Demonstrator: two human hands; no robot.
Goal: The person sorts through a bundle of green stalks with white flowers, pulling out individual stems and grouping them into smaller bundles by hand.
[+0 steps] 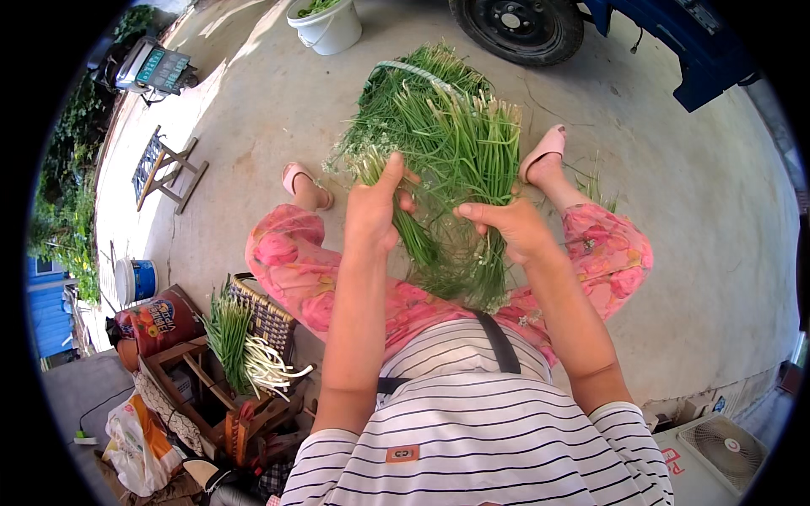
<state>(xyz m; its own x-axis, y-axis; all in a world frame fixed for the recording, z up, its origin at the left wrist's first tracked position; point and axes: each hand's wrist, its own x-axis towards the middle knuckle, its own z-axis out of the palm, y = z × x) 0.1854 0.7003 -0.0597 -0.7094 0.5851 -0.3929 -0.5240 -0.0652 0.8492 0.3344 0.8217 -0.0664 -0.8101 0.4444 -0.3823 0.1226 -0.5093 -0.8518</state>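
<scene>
My left hand (pixel 373 212) grips a small bunch of garlic chives (pixel 417 237), its pale cut ends pointing away from me. A thicker bunch of green chives (pixel 484 148) is in my right hand (pixel 519 224), thumb across the stalks and cut ends up. Both bunches hang between my knees, their lower tips loose and tangled. Just beyond them stands a basket with a pale rope-like handle (pixel 414 71), heaped with more chives (pixel 395 117). White flower heads (pixel 364 142) show at the heap's left side. Most of the basket's body is hidden under the greens.
Left of me, chives and white-stemmed stalks (pixel 269 367) lie by a woven basket (pixel 269 303) and a wooden frame (pixel 190 379). A folding stool (pixel 168 167) and scooter (pixel 152 66) are farther left. Ahead are a white bucket (pixel 329 28) and a vehicle's wheel (pixel 516 25).
</scene>
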